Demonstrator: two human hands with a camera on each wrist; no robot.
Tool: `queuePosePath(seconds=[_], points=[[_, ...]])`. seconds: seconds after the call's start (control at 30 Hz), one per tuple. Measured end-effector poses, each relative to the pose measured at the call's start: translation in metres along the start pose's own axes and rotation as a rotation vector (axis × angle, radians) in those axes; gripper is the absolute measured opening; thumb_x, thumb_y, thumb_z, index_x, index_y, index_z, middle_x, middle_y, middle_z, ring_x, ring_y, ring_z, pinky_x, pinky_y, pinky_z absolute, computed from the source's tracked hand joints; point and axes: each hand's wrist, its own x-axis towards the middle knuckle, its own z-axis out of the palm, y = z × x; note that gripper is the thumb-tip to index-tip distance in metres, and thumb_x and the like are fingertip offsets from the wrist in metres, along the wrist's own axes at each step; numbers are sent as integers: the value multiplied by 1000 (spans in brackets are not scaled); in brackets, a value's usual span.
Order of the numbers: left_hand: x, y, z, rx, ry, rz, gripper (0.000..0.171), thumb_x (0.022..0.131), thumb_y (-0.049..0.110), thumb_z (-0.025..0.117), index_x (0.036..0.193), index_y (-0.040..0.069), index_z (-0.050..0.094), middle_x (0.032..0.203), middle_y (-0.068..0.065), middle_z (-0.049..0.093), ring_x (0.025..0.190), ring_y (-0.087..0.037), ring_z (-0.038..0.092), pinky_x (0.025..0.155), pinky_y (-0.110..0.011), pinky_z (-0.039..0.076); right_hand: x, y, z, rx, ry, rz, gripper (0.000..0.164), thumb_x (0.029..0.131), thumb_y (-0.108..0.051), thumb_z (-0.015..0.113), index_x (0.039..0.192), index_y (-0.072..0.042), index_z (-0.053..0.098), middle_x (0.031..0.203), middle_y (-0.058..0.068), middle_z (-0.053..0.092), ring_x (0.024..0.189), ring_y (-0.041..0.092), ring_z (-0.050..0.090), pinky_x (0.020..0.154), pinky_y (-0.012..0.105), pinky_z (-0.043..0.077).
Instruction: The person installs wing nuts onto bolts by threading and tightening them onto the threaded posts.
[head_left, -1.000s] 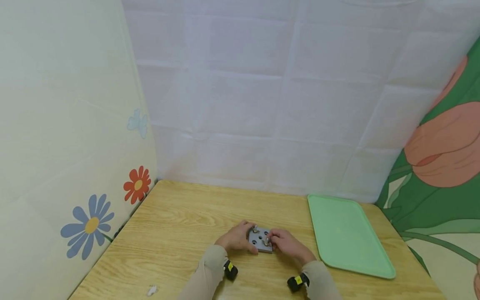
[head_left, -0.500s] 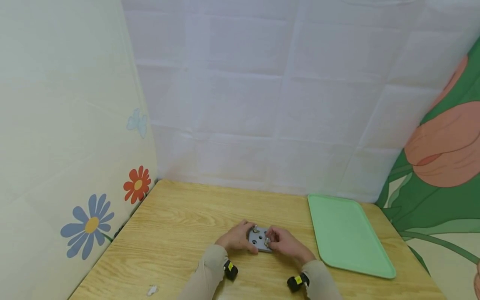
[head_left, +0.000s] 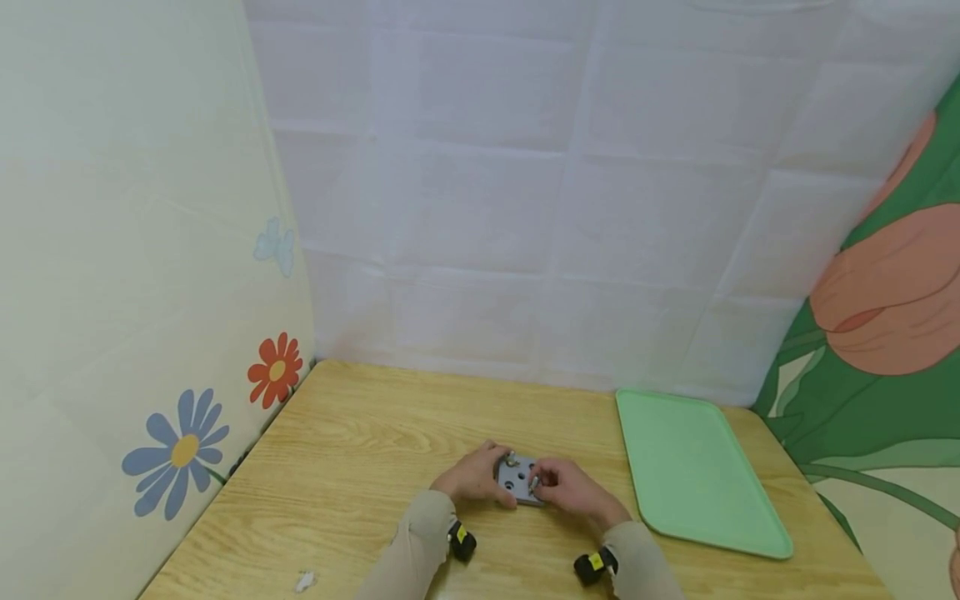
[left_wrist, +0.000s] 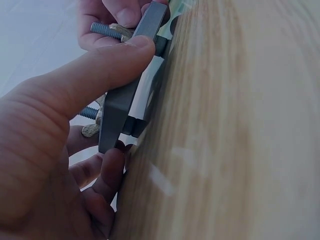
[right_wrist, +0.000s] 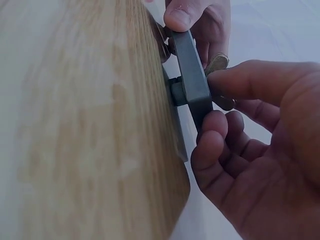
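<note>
My left hand (head_left: 474, 477) grips a grey metal plate (head_left: 522, 489) with several holes by its left side, thumb at the near edge. Two threaded bolts stand up through the plate, each carrying a brass-coloured wing nut. At the right-hand bolt, my right hand (head_left: 573, 487) pinches the wing nut (right_wrist: 218, 62) between thumb and finger; its fingers partly cover it. The other wing nut (left_wrist: 91, 131) sits on its bolt (left_wrist: 89, 112) near my left fingers. In the wrist views, dark bolt heads (right_wrist: 177, 92) protrude beneath the plate, just above the table.
A light green tray (head_left: 697, 467) lies on the wood-grain table (head_left: 375, 433) to the right. Near the front left is a small white piece (head_left: 304, 581), its kind unclear. White and flower-printed sheets enclose the back and sides.
My right fingers have shifted around the wing nut, first curling inward over it, then changing their pinch. The left hand and the metal plate have stayed in place.
</note>
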Motion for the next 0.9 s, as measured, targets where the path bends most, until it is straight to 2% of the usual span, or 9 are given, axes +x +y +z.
queuePosePath(seconds=[0.43,0.77,0.9], points=[[1,-2,0,0,-5,6,87,67,42,83,139,11,45,122,-1,46,96,-10,48,86,-28,41,0,-5,1,14,9,53,5,89,-13,65,89,-12,61,73,-1,52,61,12,49,53,25,41],[1,-3,1,-3,-8,3,88,67,42,83,139,11,45,123,0,46,98,-10,47,86,-28,41,-1,-5,3,-9,44,90,14,84,-18,70,86,-10,58,75,-1,51,65,13,47,53,24,39],[1,-2,1,2,-5,5,88,67,43,83,139,11,45,123,0,46,98,-10,48,86,-28,41,-1,-5,3,28,45,96,18,83,-21,72,86,-9,59,76,0,52,67,14,48,55,25,40]])
